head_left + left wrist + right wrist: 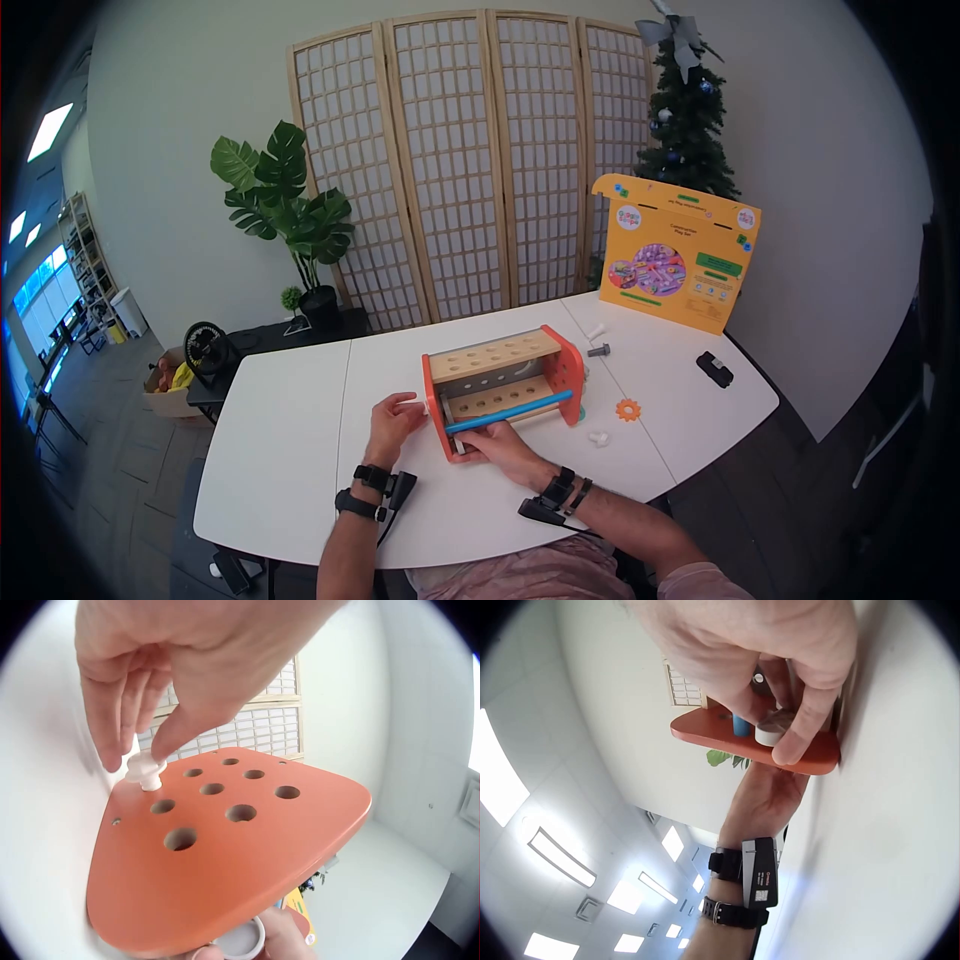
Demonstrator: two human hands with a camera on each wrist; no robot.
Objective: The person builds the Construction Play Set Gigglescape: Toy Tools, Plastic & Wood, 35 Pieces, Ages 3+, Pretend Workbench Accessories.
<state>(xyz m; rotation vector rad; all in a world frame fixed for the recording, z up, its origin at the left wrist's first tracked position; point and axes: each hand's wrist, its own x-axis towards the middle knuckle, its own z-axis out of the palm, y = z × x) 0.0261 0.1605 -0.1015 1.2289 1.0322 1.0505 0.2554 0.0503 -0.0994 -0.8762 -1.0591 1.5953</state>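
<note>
A wooden toy toolbox with red end panels and a blue handle bar stands on the white table. At its left end panel, the white knobbed bolt sits in one of the holes. My left hand has thumb and fingertips about that bolt's head, pinching it loosely. My right hand reaches under the blue bar and grips a round white piece between thumb and fingers, against the panel's inner side. Part of this piece is hidden by the fingers.
Right of the toolbox lie an orange gear, a white piece, a grey bolt and a black object. A yellow box stands at the back right. A black fan is off the table's left end.
</note>
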